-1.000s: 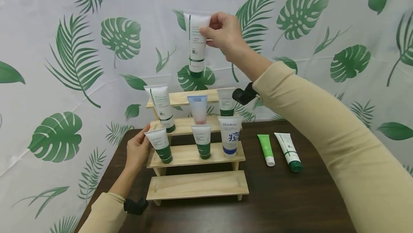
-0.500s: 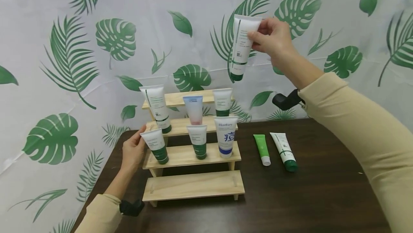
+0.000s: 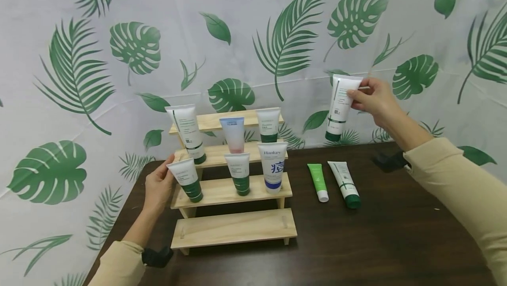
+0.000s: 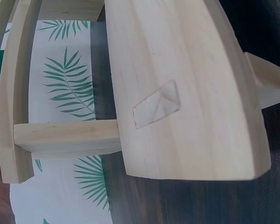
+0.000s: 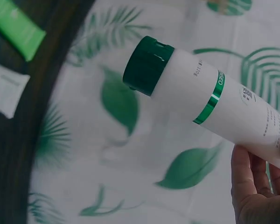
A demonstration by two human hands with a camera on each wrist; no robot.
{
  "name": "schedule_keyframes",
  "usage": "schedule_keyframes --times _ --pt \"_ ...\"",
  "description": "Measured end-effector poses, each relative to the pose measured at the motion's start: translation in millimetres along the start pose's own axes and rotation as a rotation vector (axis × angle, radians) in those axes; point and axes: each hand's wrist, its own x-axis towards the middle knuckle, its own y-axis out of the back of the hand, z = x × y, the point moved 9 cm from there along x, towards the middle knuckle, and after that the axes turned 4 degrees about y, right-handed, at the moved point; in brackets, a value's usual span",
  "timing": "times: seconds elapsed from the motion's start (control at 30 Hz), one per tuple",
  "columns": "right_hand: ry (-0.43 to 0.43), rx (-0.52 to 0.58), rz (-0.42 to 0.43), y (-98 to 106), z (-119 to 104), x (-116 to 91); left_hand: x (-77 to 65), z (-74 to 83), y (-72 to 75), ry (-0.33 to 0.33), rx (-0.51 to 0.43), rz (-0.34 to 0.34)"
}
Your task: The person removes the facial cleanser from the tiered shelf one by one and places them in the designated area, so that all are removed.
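My right hand [image 3: 376, 99] pinches a white squeeze tube [image 3: 338, 103] with a dark green cap by its upper side. The tube hangs cap down in front of the leafy backdrop, above the table's back edge. In the right wrist view, its green cap [image 5: 148, 66] and printed band show clearly. My left hand [image 3: 157, 188] holds the left end of a stepped wooden display stand [image 3: 233, 226], partly hidden behind a small white and green tube [image 3: 186, 179]. A larger white tube [image 3: 185, 130] leans on the tier above that hand.
A light blue tube [image 3: 233, 133], a Hankey tube [image 3: 272, 163] and two small white-green tubes stand on the shelves. Right of the stand, a bright green tube [image 3: 318, 181] and a white tube [image 3: 343, 182] lie on the dark table [image 3: 336, 251].
My right hand has carried the white tube from above the stand to the right, then lower toward the table's back edge. The left hand stays at the stand.
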Motion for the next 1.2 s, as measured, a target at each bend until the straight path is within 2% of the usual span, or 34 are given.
schedule_keyframes --times 0.17,0.4,0.63,0.77,0.87,1.0,1.1,1.2 --pt "-0.021 -0.095 -0.010 18.5 45.6 -8.8 0.1 -0.4 0.3 0.005 -0.006 -0.002" --pt "-0.124 -0.188 -0.059 34.0 110.2 -20.0 0.7 1.1 1.6 0.014 -0.007 0.001" --pt "-0.215 -0.280 -0.100 38.6 173.7 -25.9 1.1 1.6 2.2 0.013 0.012 0.002" --pt "-0.284 -0.306 -0.167 36.2 206.6 -28.3 1.3 0.7 2.3 0.017 0.020 0.004" --pt "-0.298 -0.301 -0.213 33.2 222.3 -30.1 1.2 0.2 1.6 0.017 0.021 0.000" --pt "-0.353 -0.287 -0.185 33.2 239.0 -29.8 1.5 -1.0 0.9 0.021 0.019 -0.002" --pt "-0.388 -0.281 -0.184 31.2 243.2 -31.8 1.5 -1.0 0.8 0.020 0.023 0.002" --pt "-0.386 -0.277 -0.234 26.3 241.0 -34.5 1.4 -0.5 0.7 0.015 0.030 0.003"
